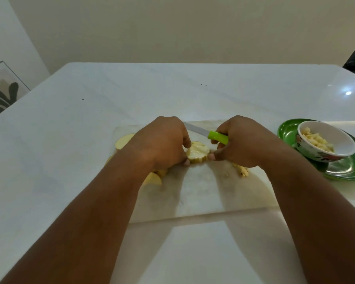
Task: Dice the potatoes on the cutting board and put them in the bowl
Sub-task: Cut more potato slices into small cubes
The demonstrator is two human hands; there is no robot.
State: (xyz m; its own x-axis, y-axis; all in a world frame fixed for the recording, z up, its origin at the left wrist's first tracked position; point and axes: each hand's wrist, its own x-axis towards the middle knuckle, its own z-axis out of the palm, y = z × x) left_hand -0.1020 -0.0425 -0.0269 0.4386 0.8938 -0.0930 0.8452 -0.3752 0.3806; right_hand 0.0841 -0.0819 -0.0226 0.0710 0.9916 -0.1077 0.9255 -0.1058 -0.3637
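White countertop (70,140) under both my forearms. Pale cutting board (203,191) beneath my hands. Green plate (285,130) to the right of my right hand, carrying the patterned bowl (348,149), part-filled with diced potato. Uncut potato slices (122,141) lie beyond and under my left wrist; a few dice (243,172) lie under my right wrist. My left hand (162,144) pinches the scored slice stack (197,153) between us; my right hand (244,142) grips the green-handled knife (217,137), thumb tip touching the stack. Risk: with the blade passing behind my left fingers, a slip could nick them, or the stack could fan apart.
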